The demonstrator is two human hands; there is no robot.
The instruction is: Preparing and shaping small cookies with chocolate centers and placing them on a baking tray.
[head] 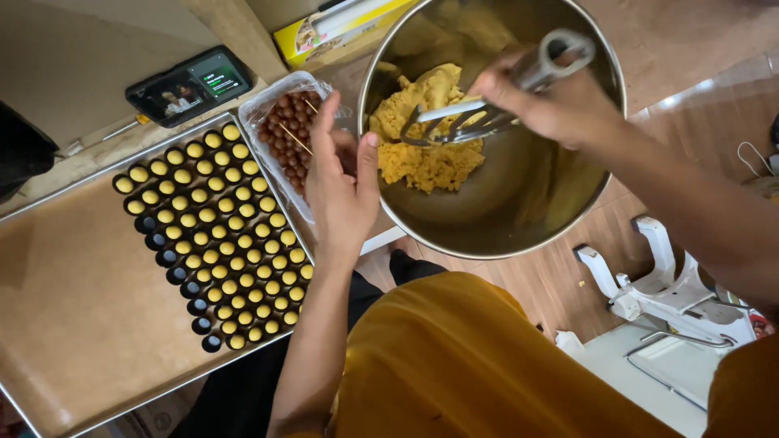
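Note:
My left hand (339, 185) grips the near rim of a big steel mixing bowl (535, 203), thumb over the edge. Yellow dough (422, 158) lies crumbled inside the bowl. My right hand (552, 97) is closed on the handle of a metal mixer beater (462, 122), whose wire blades press into the dough. The bowl sits tilted above my lap and the wooden floor.
A metal baking tray (73, 308) at left carries rows of small yellow dough balls in dark paper cups (219, 235). A clear plastic tub of brown filling balls (284, 134) stands beside the bowl. A phone (188, 85) lies behind it. A white stand mixer (665, 284) is at right.

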